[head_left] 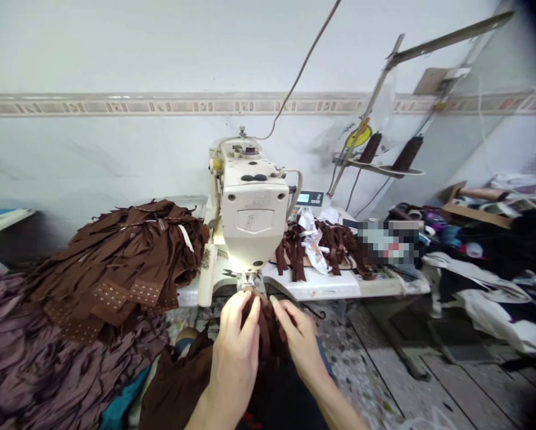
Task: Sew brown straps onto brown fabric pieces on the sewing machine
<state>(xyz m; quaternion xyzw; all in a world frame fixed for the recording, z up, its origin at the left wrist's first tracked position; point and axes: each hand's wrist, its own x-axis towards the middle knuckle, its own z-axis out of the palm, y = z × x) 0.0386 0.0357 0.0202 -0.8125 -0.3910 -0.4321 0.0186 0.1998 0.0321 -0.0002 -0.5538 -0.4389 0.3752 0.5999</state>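
Brown fabric (pixel 264 334) lies between my two hands, right in front of the white sewing machine (pixel 254 215). My left hand (pixel 239 340) pinches its left side just below the needle area (pixel 250 279). On the other side, the fingers of my right hand (pixel 297 334) are closed on the same fabric. The upper end of the cloth reaches toward the presser foot; whether it lies under the foot I cannot tell. More brown cloth (pixel 173 388) hangs over my lap.
Left of the machine is a heap of brown garment pieces (pixel 129 251), with mauve cloth (pixel 71 370) below. Brown strips (pixel 339 245) and a control panel (pixel 310 198) are at right. Two dark thread cones (pixel 406 154) stand on a rack. Cluttered spools (pixel 474 249) lie far right.
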